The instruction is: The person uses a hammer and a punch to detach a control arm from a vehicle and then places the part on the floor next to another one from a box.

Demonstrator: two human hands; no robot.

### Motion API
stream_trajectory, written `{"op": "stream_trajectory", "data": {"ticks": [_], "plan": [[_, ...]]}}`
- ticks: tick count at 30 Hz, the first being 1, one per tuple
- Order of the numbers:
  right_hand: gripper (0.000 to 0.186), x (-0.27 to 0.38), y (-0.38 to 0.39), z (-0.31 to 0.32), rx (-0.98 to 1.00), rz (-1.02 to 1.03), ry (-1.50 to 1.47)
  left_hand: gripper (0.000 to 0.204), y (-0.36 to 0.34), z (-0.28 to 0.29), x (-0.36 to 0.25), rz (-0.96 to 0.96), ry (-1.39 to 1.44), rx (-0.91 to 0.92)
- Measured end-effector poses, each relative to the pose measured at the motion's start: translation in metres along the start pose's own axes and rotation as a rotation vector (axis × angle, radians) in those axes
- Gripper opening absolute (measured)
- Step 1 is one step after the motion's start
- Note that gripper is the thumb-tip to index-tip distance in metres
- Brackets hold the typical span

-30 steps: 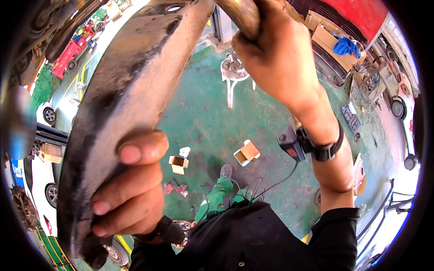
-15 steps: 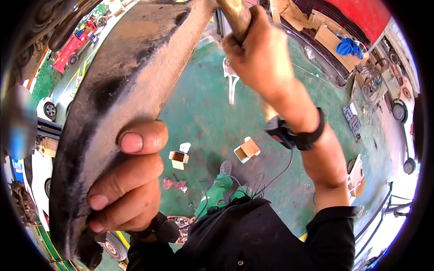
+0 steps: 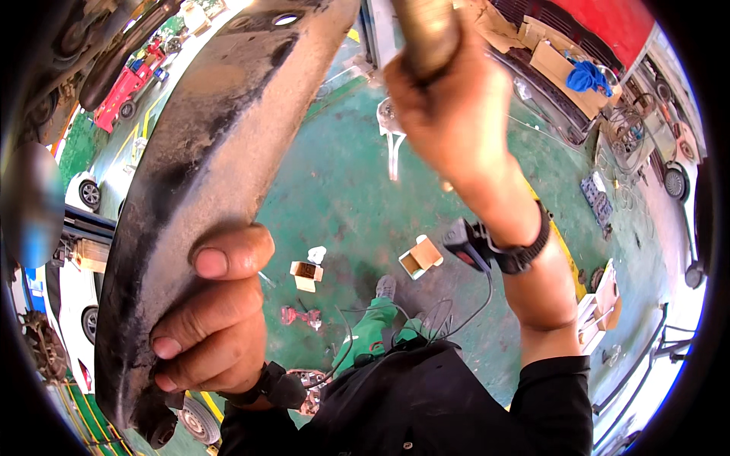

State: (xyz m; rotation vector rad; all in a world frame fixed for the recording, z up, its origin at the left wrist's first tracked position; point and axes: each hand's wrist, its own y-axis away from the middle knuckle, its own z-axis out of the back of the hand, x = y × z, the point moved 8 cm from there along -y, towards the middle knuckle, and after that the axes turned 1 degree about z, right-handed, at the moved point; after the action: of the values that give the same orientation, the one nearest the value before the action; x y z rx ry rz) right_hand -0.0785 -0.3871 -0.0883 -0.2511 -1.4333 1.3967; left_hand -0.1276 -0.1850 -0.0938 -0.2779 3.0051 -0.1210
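As left fingers grip one part, right fingers, one handle

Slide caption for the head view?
Above a green workshop floor, the left-hand grip holds a long, grimy part and the right-hand grip a brown rod.

1. Down on the green floor, here's a small open cardboard box, a crumpled white scrap just beside it
2. Just below those, a red power tool lying flat
3. Over to the right, a second open box, flaps spread
4. Farther up, a white stool, only partly in view
5. Upper right, a bright blue cloth bunched on brown cardboard
6. And far left, a red vehicle, well apart from the boxes
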Motion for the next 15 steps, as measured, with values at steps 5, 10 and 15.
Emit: {"op": "stream_trajectory", "data": {"ticks": [5,10,15], "plan": [[0.031,0.018,-0.019,-0.004,0.270,0.132,0.119,0.027,0.005,-0.003,-0.001,-0.030,0.049,0.032],[0.030,-0.009,-0.005,-0.033,0.160,-0.010,0.157,0.028,0.001,0.000,-0.003,0.046,0.062,0.096],[0.031,-0.013,0.009,-0.009,0.231,-0.183,-0.020,0.046,0.012,0.018,-0.012,0.016,0.246,0.206]]}}
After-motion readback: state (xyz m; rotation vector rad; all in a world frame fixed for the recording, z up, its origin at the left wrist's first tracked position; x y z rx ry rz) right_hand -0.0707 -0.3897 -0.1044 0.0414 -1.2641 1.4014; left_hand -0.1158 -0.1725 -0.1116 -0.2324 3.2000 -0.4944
